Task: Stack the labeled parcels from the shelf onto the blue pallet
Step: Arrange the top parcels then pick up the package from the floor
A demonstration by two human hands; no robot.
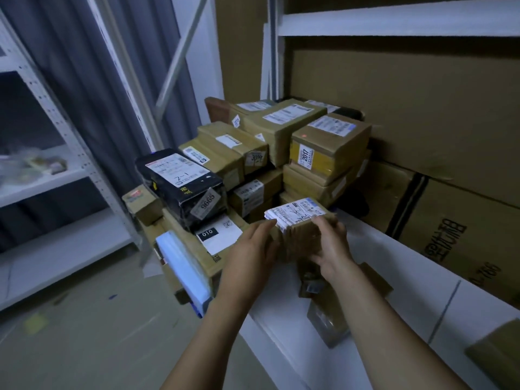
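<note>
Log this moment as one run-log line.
phase: parcel transfer | left hand: presses side of small labeled parcel | right hand: grips its top | location: beside stacked parcels

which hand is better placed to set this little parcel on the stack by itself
Probably the right hand: its fingers curl round the small parcel, gripping it. The left hand only presses flat against the parcel's left side.
</note>
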